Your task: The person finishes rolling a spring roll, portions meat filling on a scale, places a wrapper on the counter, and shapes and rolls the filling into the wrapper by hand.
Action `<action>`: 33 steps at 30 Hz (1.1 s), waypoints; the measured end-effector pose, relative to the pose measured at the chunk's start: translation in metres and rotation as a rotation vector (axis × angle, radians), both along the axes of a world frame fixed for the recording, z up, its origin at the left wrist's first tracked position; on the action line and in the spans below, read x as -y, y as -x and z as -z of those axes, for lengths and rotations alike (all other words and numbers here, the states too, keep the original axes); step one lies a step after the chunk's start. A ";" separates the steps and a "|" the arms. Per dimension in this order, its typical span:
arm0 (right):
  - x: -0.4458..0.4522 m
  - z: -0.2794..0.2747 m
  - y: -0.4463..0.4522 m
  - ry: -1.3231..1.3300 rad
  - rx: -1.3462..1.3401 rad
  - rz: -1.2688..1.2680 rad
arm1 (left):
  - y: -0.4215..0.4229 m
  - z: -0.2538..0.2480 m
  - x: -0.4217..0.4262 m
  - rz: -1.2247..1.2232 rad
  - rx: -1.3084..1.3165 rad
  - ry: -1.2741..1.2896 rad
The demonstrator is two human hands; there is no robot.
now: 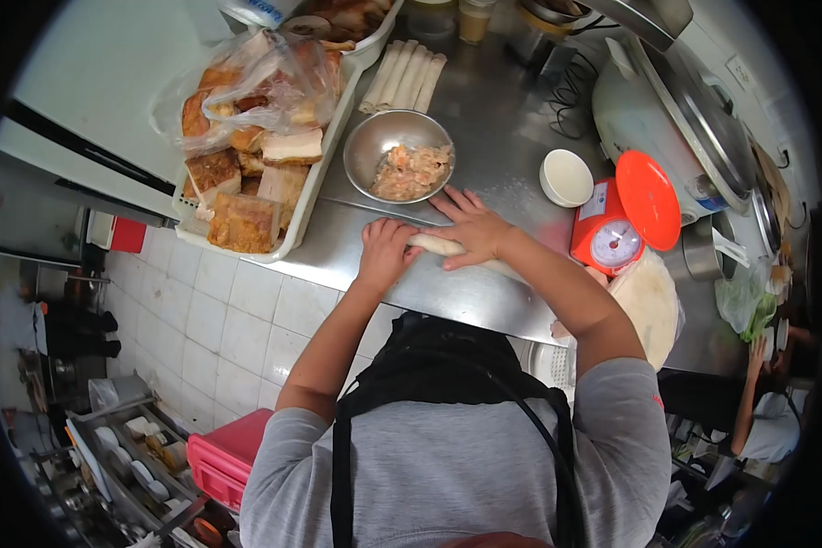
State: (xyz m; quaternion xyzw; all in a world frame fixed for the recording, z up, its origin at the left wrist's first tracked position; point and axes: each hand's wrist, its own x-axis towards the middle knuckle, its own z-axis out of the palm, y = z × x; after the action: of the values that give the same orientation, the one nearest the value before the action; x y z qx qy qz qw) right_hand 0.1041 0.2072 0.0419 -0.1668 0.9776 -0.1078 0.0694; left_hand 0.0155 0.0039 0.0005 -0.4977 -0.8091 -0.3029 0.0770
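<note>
A pale, uncooked spring roll (437, 244) lies on the steel counter near its front edge. My left hand (385, 254) has its fingers curled over the left end of the roll. My right hand (473, 228) rests across the roll with fingers spread and stretched out. Just beyond my hands stands a metal bowl (363, 151) with a chunky pinkish filling (411, 172) in it. Several similar rolls (404, 77) lie side by side behind the bowl. A stack of thin round wrappers (644, 306) sits to the right, partly hidden by my right arm.
At left, a white crate (294, 239) holds browned slabs of meat (251, 219) and a plastic bag. A small white bowl (566, 178), a red scale (603, 224) and a large lidded pot (644, 110) stand at right. Another person's arm (751, 393) shows at far right.
</note>
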 end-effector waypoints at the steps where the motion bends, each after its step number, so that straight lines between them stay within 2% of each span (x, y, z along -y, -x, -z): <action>1: -0.005 0.002 -0.007 0.012 -0.003 0.000 | 0.000 0.000 0.000 0.000 -0.004 -0.005; 9: -0.027 -0.007 -0.048 0.003 0.083 0.126 | -0.008 -0.009 -0.002 -0.015 -0.044 0.005; 11: -0.018 0.005 -0.041 0.047 0.035 0.137 | -0.020 -0.013 -0.008 0.019 -0.052 -0.024; 14: -0.027 0.015 -0.050 -0.026 -0.009 0.260 | -0.035 -0.017 -0.022 0.142 -0.062 -0.054; 17: -0.039 0.001 -0.083 -0.082 0.064 0.383 | -0.041 -0.009 -0.036 0.251 -0.055 -0.037; 20: -0.025 -0.008 -0.106 -0.012 -0.155 0.458 | -0.040 -0.006 -0.040 0.267 -0.050 -0.046; 23: 0.007 -0.004 -0.101 0.019 -0.083 0.568 | -0.034 -0.005 -0.042 0.265 -0.029 -0.007; 26: 0.007 0.014 -0.101 0.141 -0.165 0.688 | -0.027 -0.006 -0.046 0.293 -0.073 0.048; 29: -0.001 0.014 -0.099 0.268 -0.107 0.724 | -0.018 -0.012 -0.053 0.262 0.005 0.046; 32: -0.010 0.014 -0.092 0.306 0.051 0.769 | -0.006 -0.013 -0.059 0.358 -0.059 0.105; 33: -0.008 0.014 -0.091 0.247 -0.065 0.785 | -0.004 -0.014 -0.061 0.366 -0.071 0.096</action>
State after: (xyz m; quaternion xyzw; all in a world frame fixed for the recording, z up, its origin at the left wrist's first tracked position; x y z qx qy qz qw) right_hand 0.1949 0.2150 0.0277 0.2085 0.9483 -0.2374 -0.0285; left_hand 0.0194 0.0651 0.0148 -0.6502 -0.7152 -0.2549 0.0253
